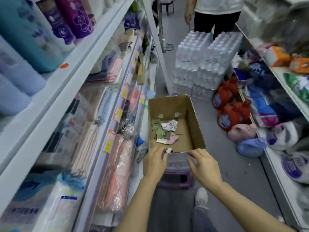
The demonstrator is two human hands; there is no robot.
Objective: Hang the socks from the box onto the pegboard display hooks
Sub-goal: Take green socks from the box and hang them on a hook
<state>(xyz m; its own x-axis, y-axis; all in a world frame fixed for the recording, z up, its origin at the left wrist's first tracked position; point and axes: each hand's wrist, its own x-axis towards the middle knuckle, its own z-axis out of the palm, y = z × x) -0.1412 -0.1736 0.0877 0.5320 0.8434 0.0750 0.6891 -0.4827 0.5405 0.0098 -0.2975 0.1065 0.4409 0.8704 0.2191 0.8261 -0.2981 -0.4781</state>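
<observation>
Your two hands are reaching toward the near rim of one cardboard box (195, 121). Your left hand (154, 163) is curling its fingers over the near left corner, beside a small pale object (169, 150) that I cannot identify; whether those fingers are gripping the rim is not clear. Your right hand (203, 166) is hovering just by the near right part of the rim, fingers loosely bent, and I cannot tell if it is pinching anything.

Inside the box, a small heap of socks (164, 131) is lying at the left of the floor: about two green pairs, one white patterned, one pink; blur is making the count uncertain. The box is sitting on one purple stool (175, 178), and one of your shoes (201, 197) is showing beneath.

Shelving (93, 52) with packaged textiles is running along your left. Ahead, two stacks of bottled water packs (205, 64) are blocking the aisle, with another person (217, 15) standing behind them. Three red detergent jugs (229, 104) are sitting on the floor at right.
</observation>
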